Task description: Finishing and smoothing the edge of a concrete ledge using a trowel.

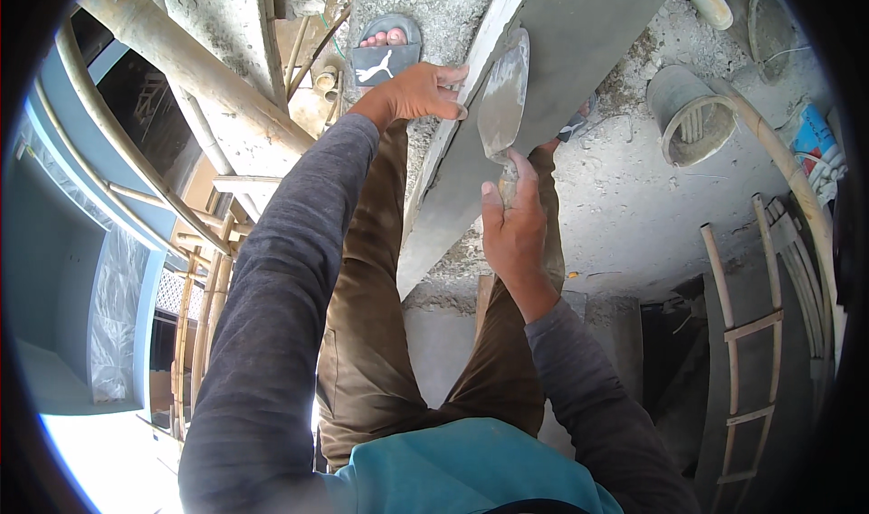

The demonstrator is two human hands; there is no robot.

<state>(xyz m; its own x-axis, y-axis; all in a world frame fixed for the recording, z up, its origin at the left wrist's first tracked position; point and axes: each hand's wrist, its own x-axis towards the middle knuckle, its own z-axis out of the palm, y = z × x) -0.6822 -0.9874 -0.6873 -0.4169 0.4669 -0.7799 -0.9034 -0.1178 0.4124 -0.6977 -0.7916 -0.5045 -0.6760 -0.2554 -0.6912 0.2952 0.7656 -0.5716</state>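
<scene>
My right hand [516, 229] is closed round the handle of a pointed trowel [507, 97]. The trowel's blade, smeared with grey mortar, lies against the smooth grey plastered face [579, 61] of a narrow wall, close to its left edge. A pale, straight board [442, 147] runs along that edge. Over at the board, my left hand [416, 93] grips it with thumb and fingers, a short way left of the trowel blade. Part of the left fingers' hold is hidden from this angle.
Below my left hand a sandalled foot [387, 52] stands on a rough concrete ledge. Bamboo poles [199, 61] cross at the left. A mortar-crusted bucket [692, 115], a blue bag [815, 138] and a wooden ladder [751, 328] are at the right.
</scene>
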